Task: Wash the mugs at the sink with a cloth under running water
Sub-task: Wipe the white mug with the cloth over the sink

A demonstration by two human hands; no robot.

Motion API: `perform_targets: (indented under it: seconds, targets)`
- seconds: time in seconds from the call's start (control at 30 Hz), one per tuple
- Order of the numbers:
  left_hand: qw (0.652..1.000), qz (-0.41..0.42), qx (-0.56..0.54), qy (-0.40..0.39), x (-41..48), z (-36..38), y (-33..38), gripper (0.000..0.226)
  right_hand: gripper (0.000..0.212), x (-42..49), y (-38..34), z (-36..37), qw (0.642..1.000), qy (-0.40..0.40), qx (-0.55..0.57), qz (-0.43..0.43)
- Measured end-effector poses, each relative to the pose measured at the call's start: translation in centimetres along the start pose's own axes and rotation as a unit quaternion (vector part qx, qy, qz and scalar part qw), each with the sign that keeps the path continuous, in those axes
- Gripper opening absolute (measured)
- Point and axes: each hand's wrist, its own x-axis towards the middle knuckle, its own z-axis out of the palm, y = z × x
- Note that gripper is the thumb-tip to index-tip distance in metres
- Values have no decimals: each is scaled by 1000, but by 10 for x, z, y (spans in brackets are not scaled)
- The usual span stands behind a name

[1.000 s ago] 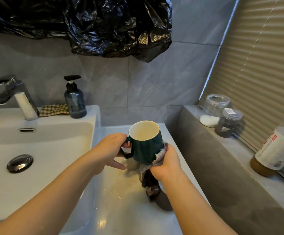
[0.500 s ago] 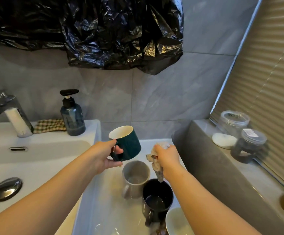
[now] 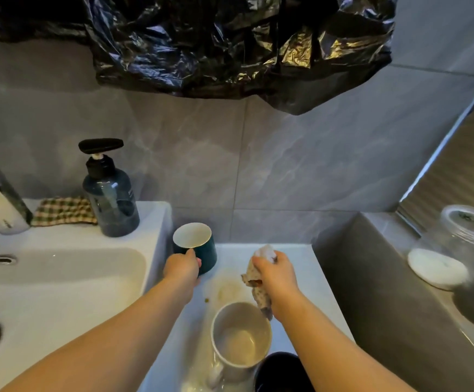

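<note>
While the left hand [image 3: 180, 268] curls its fingers round the near side of the dark green ceramic mug with a white inside [image 3: 194, 244], that mug stands upright just beyond the knuckles, close against the outer wall of the white ceramic sink [image 3: 159, 236]. Whether its base touches the white counter [image 3: 315, 278] cannot be told. Right of that grip and apart from it, the right hand [image 3: 277, 274] is closed round a crumpled pale patterned cloth [image 3: 260, 295], whose ends poke out above and below the fist. Just under the cloth's lower end an upright grey ceramic mug [image 3: 240, 338] sits on the counter, with a black mug [image 3: 282, 372] just beside it. Left of the green mug, a blue-tinted plastic pump bottle [image 3: 111, 202] stands on the sink's rim.
</note>
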Motion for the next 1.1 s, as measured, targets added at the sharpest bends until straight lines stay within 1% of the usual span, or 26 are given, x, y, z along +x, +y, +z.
perform_targets:
  seconds: [0.07,0.17,0.23,0.3,0.4,0.43,0.47,0.53,0.6,0.67,0.73,0.8,0.87,0.97,1.0,1.07,1.1]
  targets:
    - [1000,14,15,3,5,0,0,27,4,4,3,3,1000,-7,-2,7]
    - [999,20,24,18,8,1,-1,34,13,7,8,6,1000,-14,1,8]
    - [999,19,37,18,9,0,-5,30,10,7,10,7,1000,-18,-5,8]
    - [999,9,41,1,5,-1,-6,29,7,3,11,5,1000,-25,-8,2]
    - [998,-24,40,-53,-3,-2,0,38,3,-6,10,-2,999,-28,-23,-16]
    - [996,-34,40,-65,-6,-4,2,37,8,-9,9,-5,999,-27,-28,-22]
    - [996,-34,48,-67,-8,-6,2,31,9,-13,9,-8,999,-22,-34,-26]
    - [994,1,104,-45,-14,-12,-1,17,3,-23,8,-13,998,-15,-42,-33]
    - [986,58,152,-35,-22,-20,-8,23,15,-35,7,-19,998,-8,-43,-43]
    - [978,90,177,-57,-39,-29,-15,18,25,-48,7,-26,997,-2,-52,-58]
    - [968,95,214,-96,-61,-37,-24,5,28,-63,8,-34,995,7,-66,-75]
    - [948,92,270,-144,-83,-45,-36,8,30,-77,10,-42,993,16,-67,-92]
    - [931,80,315,-168,-103,-52,-47,8,29,-91,12,-49,993,21,-64,-101]
    - [924,59,326,-193,-123,-63,-60,16,32,-109,17,-56,991,22,-66,-113]
    - [921,52,325,-209,-128,-65,-65,16,33,-113,19,-58,991,22,-65,-115]
    - [904,53,346,-243,-133,-67,-74,12,33,-121,23,-60,992,19,-60,-114]
    - [902,57,349,-249,-134,-66,-79,10,33,-124,25,-60,992,16,-58,-110]
